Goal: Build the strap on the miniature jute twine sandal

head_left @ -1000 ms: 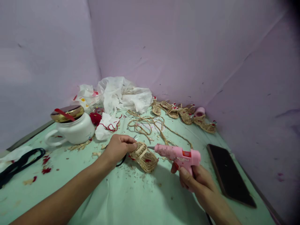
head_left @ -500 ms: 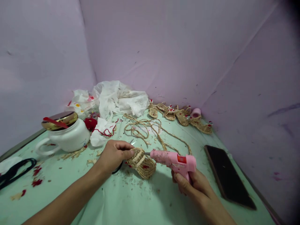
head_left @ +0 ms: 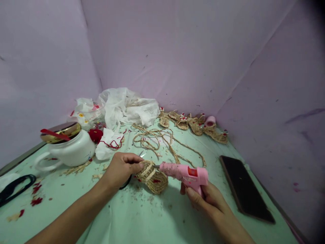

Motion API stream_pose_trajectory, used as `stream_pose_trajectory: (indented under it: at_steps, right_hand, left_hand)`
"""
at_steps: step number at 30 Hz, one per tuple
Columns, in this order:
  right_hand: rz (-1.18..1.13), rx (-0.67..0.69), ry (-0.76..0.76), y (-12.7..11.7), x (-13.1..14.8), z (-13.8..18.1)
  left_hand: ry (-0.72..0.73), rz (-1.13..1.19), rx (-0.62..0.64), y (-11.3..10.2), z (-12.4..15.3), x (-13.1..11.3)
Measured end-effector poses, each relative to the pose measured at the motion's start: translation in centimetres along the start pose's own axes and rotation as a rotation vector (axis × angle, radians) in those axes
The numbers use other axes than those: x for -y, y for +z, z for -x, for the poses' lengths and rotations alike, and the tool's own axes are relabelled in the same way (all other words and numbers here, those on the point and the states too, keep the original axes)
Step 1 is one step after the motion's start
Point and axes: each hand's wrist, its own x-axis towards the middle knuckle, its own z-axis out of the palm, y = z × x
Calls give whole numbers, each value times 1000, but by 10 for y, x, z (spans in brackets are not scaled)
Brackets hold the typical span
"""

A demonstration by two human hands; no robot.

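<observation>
My left hand [head_left: 126,168] pinches one end of a small slipper made of coiled straw rope [head_left: 156,183], with a braided strap across it and a bit of red on its sole. My right hand [head_left: 203,200] is wrapped round the handle of a pink hot glue gun [head_left: 182,173], whose barrel is crusted with residue. The metal nozzle reaches the slipper at the strap, close to my left fingertips. Whether glue comes out is too small to tell. Behind both hands, loose straw rope [head_left: 175,152] lies in loops on the green cloth [head_left: 132,217].
A white mug [head_left: 73,149] with a gold lid and red stick stands left, near red yarn [head_left: 95,135] and white tissue [head_left: 106,145]. White plastic bags [head_left: 127,106] sit behind. Several finished straw slippers [head_left: 195,125] line the wall. A phone [head_left: 246,188] lies right; black cord [head_left: 17,189] far left.
The glue gun has moved slightly left, bringing its nozzle nearer to the slipper's strap. My left hand keeps its pinch. The whole view has shifted a little.
</observation>
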Motion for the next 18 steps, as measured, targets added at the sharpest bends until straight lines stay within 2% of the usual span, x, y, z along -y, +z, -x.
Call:
stream_pose_trajectory:
  at_steps: [10, 15, 18]
  right_hand:
    - [-54, -28, -28, -6, -7, 0]
    - [-36, 39, -60, -4, -1, -1]
    - [-56, 34, -53, -4, 0, -1]
  left_hand:
    - [-56, 45, -60, 0, -5, -2]
    - [-76, 65, -66, -1, -5, -1]
    - [-88, 77, -49, -1, -4, -2]
